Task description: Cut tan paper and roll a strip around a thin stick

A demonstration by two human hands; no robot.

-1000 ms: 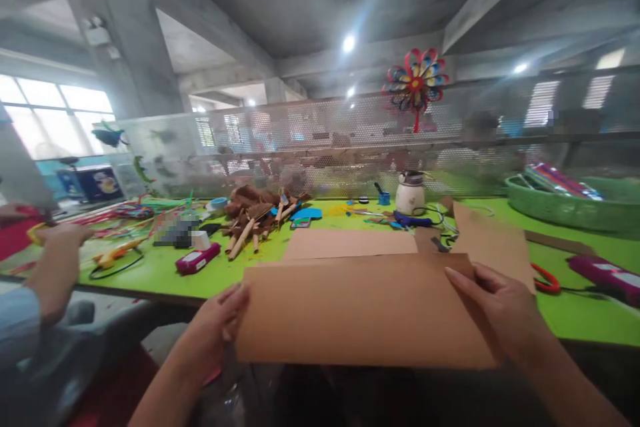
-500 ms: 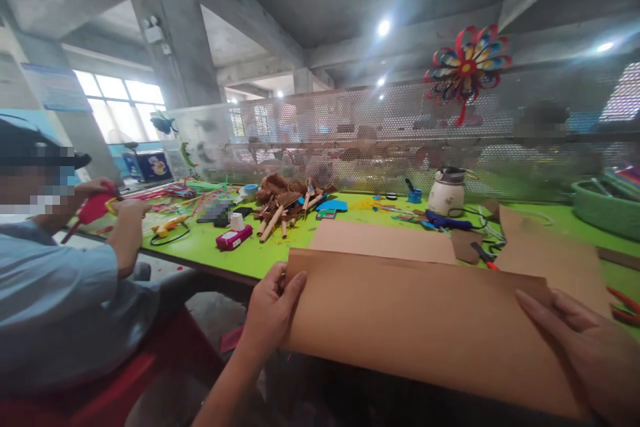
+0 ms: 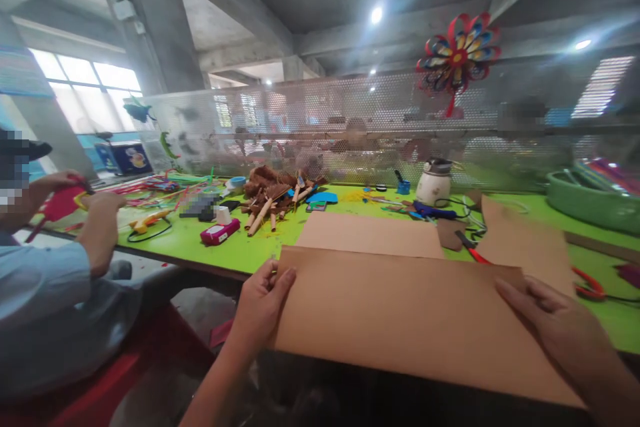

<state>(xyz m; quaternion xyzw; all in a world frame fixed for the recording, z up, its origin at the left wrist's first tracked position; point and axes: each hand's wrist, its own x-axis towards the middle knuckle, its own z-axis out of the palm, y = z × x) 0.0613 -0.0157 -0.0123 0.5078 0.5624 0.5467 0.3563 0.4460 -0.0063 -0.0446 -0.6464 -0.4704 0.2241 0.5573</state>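
A wide sheet of brown paper [image 3: 400, 320] is stretched between my two hands at the near edge of the table. My left hand [image 3: 263, 300] pinches its left edge, thumb on top. On the right side, my right hand [image 3: 555, 320] grips the other edge, thumb on top and fingers partly hidden behind. Just beyond lies another flat brown sheet [image 3: 370, 232] on the green table [image 3: 235, 257]. A further large brown sheet [image 3: 530, 240] rests to the right, close to red-handled pliers [image 3: 473, 248].
Rolled brown paper tubes [image 3: 267, 207] lie heaped at the back, beside a magenta box [image 3: 220, 232]. A cream jug [image 3: 434, 183] and a blue glue gun [image 3: 433, 211] stand further right. A green basket [image 3: 590, 203] is at far right. A co-worker [image 3: 60, 280] sits at left.
My view has turned slightly right, so the table and its items sit further left. The brown paper stays in both hands, and the co-worker is now less in view.
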